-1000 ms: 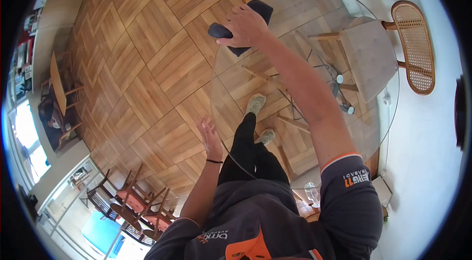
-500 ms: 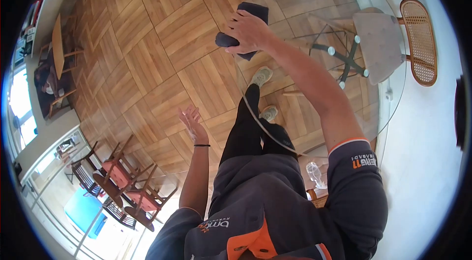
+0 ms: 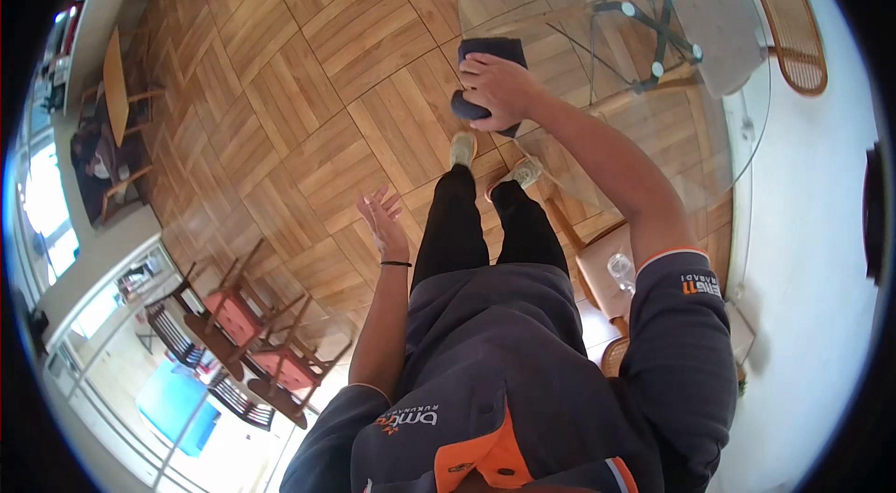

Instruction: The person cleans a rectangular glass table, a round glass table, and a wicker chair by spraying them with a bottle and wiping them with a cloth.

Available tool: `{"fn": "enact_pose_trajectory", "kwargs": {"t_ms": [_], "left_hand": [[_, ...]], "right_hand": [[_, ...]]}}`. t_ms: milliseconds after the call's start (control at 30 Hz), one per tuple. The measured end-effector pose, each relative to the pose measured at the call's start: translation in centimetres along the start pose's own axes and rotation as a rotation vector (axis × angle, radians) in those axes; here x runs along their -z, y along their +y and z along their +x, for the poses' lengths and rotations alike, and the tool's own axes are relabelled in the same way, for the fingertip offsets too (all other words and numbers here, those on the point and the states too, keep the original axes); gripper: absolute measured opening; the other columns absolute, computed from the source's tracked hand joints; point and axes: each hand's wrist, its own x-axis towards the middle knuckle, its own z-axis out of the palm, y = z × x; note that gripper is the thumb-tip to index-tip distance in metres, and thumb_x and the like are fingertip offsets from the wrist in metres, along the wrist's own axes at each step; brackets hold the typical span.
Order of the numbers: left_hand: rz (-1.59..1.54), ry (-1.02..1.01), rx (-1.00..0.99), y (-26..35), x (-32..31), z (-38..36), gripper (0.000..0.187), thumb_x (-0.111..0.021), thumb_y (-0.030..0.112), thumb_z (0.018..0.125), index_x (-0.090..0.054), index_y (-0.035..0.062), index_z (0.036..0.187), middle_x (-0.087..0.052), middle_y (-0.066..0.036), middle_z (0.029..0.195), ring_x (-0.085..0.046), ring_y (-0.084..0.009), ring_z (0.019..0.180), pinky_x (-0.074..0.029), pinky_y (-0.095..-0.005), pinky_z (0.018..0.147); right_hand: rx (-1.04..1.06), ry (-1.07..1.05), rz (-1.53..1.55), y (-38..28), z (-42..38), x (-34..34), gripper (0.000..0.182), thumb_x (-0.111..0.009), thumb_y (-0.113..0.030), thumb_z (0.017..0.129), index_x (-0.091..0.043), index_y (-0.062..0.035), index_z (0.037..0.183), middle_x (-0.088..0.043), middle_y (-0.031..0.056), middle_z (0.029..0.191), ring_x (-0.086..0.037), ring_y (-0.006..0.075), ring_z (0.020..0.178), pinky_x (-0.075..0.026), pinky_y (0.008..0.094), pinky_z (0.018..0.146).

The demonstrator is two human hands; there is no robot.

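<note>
My right hand is wrapped round a dark folded cloth, which bulges out on both sides of the fingers. The cloth lies at the left edge of a round glass table, and my forearm reaches over the glass. My left hand, with a dark band at its wrist, hangs in the air to the left of my legs. Its fingers are apart and it holds nothing.
Under and behind the glass are dark table legs and a pale chair with a cane back. A clear bottle is near my right side. Stacked chairs with red seats stand at lower left. A person sits at far left.
The view has shifted, and the glass table's near edge no longer crosses my legs. My right hand and the cloth are lower and further right. My feet have moved.
</note>
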Motion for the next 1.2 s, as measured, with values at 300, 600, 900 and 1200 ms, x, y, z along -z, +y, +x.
{"fn": "enact_pose_trajectory", "kwargs": {"t_ms": [300, 600, 900, 1200], "left_hand": [[0.177, -0.248, -0.140, 3.9, 2.8, 6.4, 0.075, -0.029, 0.061, 0.104, -0.016, 0.0085, 0.156, -0.055, -0.019, 0.135, -0.063, -0.0276, 0.108, -0.049, -0.0317, 0.081], [0.399, -0.448, -0.258, 7.2, 1.5, 9.8, 0.078, -0.025, 0.063, 0.103, -0.010, 0.0085, 0.157, -0.053, -0.020, 0.137, -0.062, -0.0286, 0.111, -0.049, -0.0367, 0.084], [0.521, -0.640, -0.301, 8.4, -0.4, 9.1, 0.077, -0.025, 0.062, 0.104, -0.005, 0.0109, 0.159, -0.051, -0.019, 0.139, -0.061, -0.0283, 0.112, -0.049, -0.0362, 0.085], [0.523, -0.693, -0.278, 9.1, -2.1, 9.3, 0.070, -0.025, 0.058, 0.105, -0.009, 0.0131, 0.157, -0.053, -0.018, 0.136, -0.062, -0.0278, 0.110, -0.049, -0.0340, 0.083]], "right_hand": [[-0.216, 0.004, -0.082, -10.1, -9.1, -2.4, 0.039, -0.074, -0.041, 0.075, -0.069, -0.0082, 0.095, -0.060, 0.0067, 0.130, -0.040, 0.0264, 0.139, -0.028, 0.0431, 0.119], [-0.839, 0.359, -0.608, -21.5, -16.8, -11.7, 0.043, -0.073, -0.036, 0.072, -0.069, -0.0143, 0.108, -0.058, 0.0005, 0.130, -0.040, 0.0220, 0.141, -0.029, 0.0451, 0.117], [-1.839, 2.159, -0.010, -22.7, -10.5, -14.5, 0.048, -0.059, -0.037, 0.098, -0.050, -0.0073, 0.134, -0.058, 0.0148, 0.125, -0.052, 0.0294, 0.128, -0.039, 0.0496, 0.108], [-0.937, 3.070, 1.495, -21.6, -5.1, -7.7, 0.056, -0.047, -0.059, 0.100, -0.048, -0.0173, 0.138, -0.061, 0.0024, 0.128, -0.060, 0.0186, 0.114, -0.051, 0.0401, 0.094]]}}
